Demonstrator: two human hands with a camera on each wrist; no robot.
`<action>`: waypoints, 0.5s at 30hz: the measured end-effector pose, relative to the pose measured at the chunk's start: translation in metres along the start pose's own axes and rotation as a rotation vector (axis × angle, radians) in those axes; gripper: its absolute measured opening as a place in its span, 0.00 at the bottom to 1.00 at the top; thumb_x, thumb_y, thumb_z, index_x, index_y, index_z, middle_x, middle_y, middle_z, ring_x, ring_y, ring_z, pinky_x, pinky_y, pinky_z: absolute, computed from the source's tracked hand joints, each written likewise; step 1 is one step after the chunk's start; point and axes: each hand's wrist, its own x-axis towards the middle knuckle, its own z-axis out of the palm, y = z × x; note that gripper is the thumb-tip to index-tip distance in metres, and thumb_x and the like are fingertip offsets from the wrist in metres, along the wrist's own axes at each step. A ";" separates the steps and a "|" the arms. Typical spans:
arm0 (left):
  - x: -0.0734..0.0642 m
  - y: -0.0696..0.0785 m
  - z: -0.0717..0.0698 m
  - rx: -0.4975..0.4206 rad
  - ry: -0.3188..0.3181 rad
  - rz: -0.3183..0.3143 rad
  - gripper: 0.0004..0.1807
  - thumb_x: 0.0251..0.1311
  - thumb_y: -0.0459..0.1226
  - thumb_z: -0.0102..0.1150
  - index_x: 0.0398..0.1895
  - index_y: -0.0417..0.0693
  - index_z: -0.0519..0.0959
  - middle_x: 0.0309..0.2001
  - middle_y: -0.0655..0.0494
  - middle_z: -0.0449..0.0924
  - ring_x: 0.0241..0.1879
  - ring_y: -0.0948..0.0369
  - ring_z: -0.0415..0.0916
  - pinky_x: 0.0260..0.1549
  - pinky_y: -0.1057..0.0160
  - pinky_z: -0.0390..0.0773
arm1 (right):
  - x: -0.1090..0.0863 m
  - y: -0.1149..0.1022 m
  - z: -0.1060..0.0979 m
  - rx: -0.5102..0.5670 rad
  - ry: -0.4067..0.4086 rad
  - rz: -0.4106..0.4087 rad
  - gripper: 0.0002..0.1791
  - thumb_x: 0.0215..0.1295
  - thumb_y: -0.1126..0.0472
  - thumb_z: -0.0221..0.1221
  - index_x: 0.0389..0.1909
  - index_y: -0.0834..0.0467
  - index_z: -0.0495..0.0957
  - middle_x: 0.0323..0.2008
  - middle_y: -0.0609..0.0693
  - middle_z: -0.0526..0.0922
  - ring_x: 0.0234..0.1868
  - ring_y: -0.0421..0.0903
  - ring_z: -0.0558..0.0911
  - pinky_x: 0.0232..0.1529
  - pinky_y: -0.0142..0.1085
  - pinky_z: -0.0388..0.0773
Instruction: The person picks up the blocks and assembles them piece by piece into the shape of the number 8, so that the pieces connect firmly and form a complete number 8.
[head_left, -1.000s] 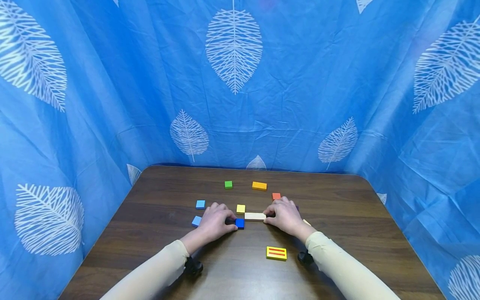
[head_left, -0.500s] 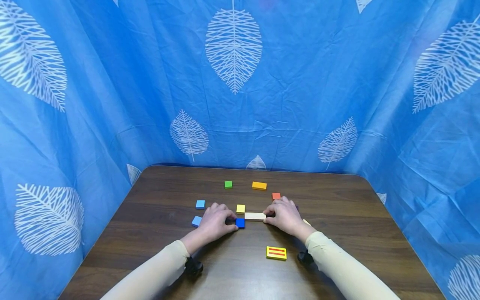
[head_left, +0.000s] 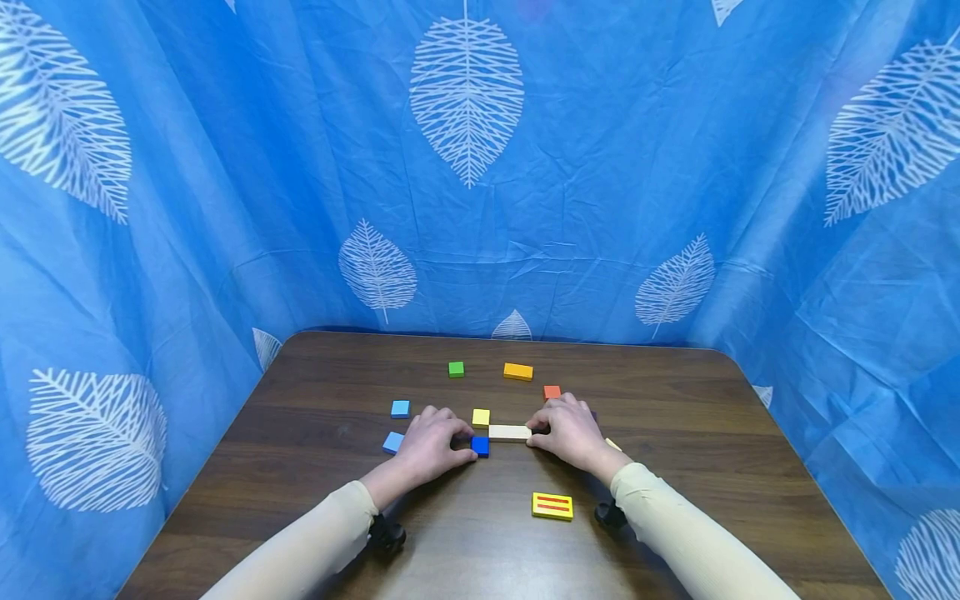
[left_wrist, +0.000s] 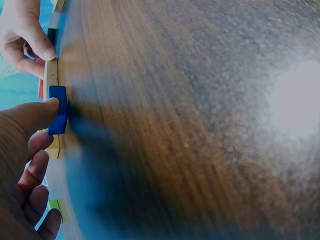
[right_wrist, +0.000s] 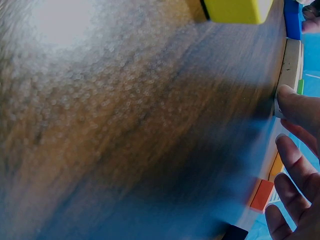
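My left hand [head_left: 431,442] pinches a small blue block [head_left: 481,447] between thumb and fingers on the brown table; the left wrist view shows the thumb on the near face of this blue block [left_wrist: 58,111]. A long pale wooden block [head_left: 508,433] lies just right of the blue one, their corners close together. Its right end is held by my right hand [head_left: 570,429], the thumb pressing its near side in the right wrist view. Right behind the blue block and at the left end of the wooden one sits a yellow block [head_left: 481,417].
Two light blue blocks [head_left: 401,409] lie left. Green [head_left: 456,369] and orange [head_left: 518,372] blocks stand at the back. A red-orange block [head_left: 552,392] and a dark block [right_wrist: 235,233] are beside my right hand. A red-striped yellow block [head_left: 552,506] lies nearer. Blue curtain [head_left: 570,208] hangs behind.
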 end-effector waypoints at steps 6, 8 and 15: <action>-0.001 0.000 0.000 -0.008 0.006 0.003 0.15 0.57 0.53 0.74 0.42 0.57 0.88 0.38 0.64 0.77 0.43 0.59 0.68 0.43 0.56 0.68 | 0.001 0.000 0.000 0.000 0.001 0.004 0.09 0.55 0.49 0.77 0.36 0.43 0.90 0.36 0.36 0.82 0.42 0.43 0.70 0.45 0.43 0.65; -0.001 0.000 0.001 -0.014 0.010 0.008 0.15 0.57 0.52 0.74 0.42 0.56 0.88 0.38 0.64 0.77 0.43 0.59 0.68 0.43 0.56 0.68 | 0.001 0.000 0.001 -0.001 0.001 0.004 0.09 0.54 0.49 0.77 0.36 0.43 0.90 0.35 0.35 0.82 0.41 0.43 0.70 0.45 0.43 0.65; -0.001 0.000 0.000 -0.034 0.011 0.014 0.14 0.57 0.51 0.74 0.41 0.56 0.89 0.38 0.64 0.77 0.43 0.59 0.68 0.44 0.55 0.68 | 0.001 0.000 0.001 0.000 0.000 0.007 0.09 0.54 0.49 0.77 0.35 0.43 0.90 0.35 0.35 0.81 0.41 0.44 0.70 0.44 0.43 0.65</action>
